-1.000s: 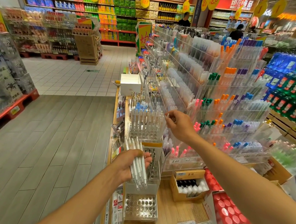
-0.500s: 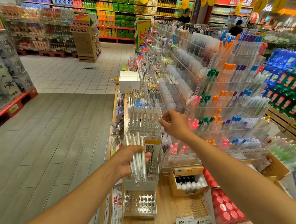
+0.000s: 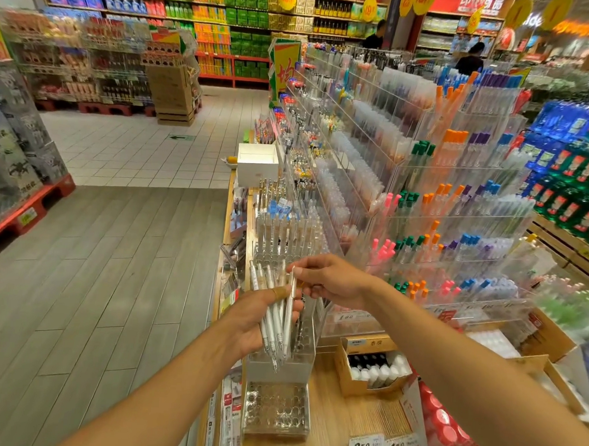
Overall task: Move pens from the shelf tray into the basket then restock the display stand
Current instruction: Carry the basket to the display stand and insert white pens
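1. Head view: my left hand [image 3: 257, 318] grips a bundle of white pens [image 3: 274, 324] upright, tips down, as ready stock just in front of the clear display stand [image 3: 278, 409].
2. My right hand [image 3: 331, 279] pinches one pen [image 3: 289, 304] at its top, apparently drawing it from the bundle to slot it alone.
3. Empty holes in the stand's lowest tier face up beneath, likely for insertion.

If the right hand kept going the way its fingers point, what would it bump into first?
Probably the bundle of white pens that the left hand grips. The right hand points left and already pinches the top of one pen beside that bundle. Depth is hard to judge, so this is a best guess.
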{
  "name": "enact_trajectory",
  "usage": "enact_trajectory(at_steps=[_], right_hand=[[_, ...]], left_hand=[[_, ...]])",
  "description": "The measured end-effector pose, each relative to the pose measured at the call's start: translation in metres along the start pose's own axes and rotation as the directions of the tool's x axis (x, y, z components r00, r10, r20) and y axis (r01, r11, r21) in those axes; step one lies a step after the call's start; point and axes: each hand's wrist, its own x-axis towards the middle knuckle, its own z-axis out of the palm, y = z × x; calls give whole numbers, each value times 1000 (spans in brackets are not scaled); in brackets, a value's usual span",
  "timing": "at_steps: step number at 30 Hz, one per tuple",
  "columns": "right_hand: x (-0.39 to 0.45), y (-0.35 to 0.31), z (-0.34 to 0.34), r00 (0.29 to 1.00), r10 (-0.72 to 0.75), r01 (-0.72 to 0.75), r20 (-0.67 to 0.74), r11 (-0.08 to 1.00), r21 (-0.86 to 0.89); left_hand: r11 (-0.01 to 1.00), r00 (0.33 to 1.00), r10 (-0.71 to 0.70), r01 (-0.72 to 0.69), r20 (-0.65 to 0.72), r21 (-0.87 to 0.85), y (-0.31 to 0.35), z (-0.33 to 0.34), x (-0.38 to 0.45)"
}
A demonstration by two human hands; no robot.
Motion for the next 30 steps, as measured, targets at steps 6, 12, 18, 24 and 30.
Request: enact_trajectory(at_steps=[6,12,18,24,30], right_hand=[[-1,-10,-1,998,-48,51,-27,992,119],[-9,-54,-18,884,-320,249,-342,940,-235],[5,-83,-35,716,-577,181,-392,696,-694],[27,-75,-39,772,-553,91,-315,586,-805],[38,-63,-42,814,-503,37,-292,547,-836]], left_hand=[[1000,1000,-6,7,6,-18,1,-3,1],[999,997,-54,54,-50,1,-1,-8,2],[998,995,-56,57,-81,17,2,-13,1],[999,995,-30,32,-96,26,6,-8,-1],[999,995,-37,39,-97,17,11,-15,0]])
